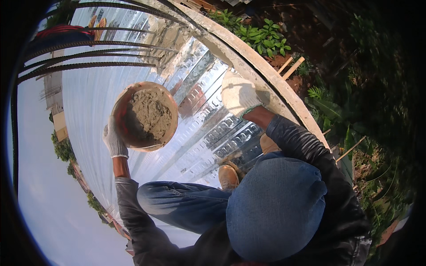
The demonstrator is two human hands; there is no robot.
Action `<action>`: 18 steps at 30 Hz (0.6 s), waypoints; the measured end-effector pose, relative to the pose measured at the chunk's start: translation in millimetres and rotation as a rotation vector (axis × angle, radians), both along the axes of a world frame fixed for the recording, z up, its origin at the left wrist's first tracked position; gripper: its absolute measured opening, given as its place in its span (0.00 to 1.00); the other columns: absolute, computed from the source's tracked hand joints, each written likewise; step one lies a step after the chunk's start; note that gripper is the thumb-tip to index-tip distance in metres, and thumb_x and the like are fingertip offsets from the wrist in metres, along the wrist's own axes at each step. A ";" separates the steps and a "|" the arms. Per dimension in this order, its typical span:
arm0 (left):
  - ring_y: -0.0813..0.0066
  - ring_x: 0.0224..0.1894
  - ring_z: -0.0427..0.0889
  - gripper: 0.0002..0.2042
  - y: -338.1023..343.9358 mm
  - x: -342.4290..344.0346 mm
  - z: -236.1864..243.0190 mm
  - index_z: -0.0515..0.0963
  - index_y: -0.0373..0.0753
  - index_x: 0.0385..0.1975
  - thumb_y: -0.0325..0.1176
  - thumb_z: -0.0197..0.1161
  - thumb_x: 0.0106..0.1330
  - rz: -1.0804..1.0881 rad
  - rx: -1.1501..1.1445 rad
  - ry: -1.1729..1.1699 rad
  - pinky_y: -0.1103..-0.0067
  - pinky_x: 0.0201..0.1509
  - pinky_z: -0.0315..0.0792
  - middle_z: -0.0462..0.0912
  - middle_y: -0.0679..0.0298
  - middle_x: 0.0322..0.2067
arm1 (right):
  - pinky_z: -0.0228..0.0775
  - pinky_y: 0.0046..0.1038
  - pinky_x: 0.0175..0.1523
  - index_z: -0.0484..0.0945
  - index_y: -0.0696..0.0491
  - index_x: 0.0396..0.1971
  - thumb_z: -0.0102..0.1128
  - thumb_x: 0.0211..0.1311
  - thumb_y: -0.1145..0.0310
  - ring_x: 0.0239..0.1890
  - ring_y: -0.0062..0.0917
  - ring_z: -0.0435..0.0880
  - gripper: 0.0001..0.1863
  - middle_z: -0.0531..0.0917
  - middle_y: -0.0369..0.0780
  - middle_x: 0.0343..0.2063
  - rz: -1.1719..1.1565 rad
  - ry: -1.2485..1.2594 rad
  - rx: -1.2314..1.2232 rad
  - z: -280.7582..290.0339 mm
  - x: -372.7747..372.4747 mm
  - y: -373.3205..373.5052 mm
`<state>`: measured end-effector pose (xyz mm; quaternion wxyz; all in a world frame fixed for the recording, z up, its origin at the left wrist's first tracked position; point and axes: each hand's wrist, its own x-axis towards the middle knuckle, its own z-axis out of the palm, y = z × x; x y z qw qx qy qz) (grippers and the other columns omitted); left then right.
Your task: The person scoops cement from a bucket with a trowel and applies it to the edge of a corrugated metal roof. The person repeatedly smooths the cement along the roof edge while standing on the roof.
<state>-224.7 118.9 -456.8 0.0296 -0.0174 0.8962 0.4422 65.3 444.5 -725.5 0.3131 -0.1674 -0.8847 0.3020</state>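
Note:
My left hand (116, 140), in a white knit glove, grips the left side of a round reddish bucket (126, 113). Grey wet mortar (153, 111) fills much of it, and the bucket is tilted so its mouth shows. My right hand (238, 94), also gloved in white with a green cuff edge, is at the inner side of a concrete edge (284, 95). Its back shows; the fingers are largely hidden, and whether they are bent round anything cannot be made out. Beneath both hands spreads shiny ribbed metal decking (195, 111).
Several steel reinforcing bars (88, 65) reach in from the upper left. Rough mortar (166, 40) lies on the decking near their ends. Beyond the concrete edge are green plants (262, 37) and wooden sticks (293, 68) lower down. My brown boot (228, 176) stands on the decking.

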 end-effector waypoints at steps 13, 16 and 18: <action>0.70 0.44 0.89 0.17 -31.5 14.5 -12.1 0.86 0.31 0.52 0.42 0.71 0.80 0.088 0.107 0.019 0.72 0.50 0.85 0.91 0.59 0.45 | 0.84 0.48 0.46 0.82 0.57 0.47 0.61 0.72 0.59 0.41 0.48 0.92 0.16 0.90 0.52 0.37 0.118 -0.321 -0.205 77.6 3.3 93.1; 0.69 0.44 0.89 0.17 -32.4 14.4 -12.6 0.86 0.31 0.52 0.42 0.70 0.80 0.099 0.090 0.026 0.72 0.50 0.85 0.91 0.59 0.45 | 0.84 0.48 0.47 0.82 0.58 0.48 0.59 0.71 0.62 0.42 0.49 0.92 0.16 0.90 0.53 0.37 0.110 -0.532 -0.212 72.8 -32.4 88.1; 0.69 0.44 0.89 0.18 -39.4 10.0 -9.7 0.86 0.31 0.53 0.43 0.71 0.80 0.104 0.074 0.041 0.72 0.50 0.85 0.91 0.59 0.45 | 0.84 0.46 0.47 0.84 0.58 0.49 0.57 0.69 0.65 0.44 0.47 0.93 0.16 0.91 0.54 0.41 0.160 -0.571 -0.201 83.6 -36.3 75.3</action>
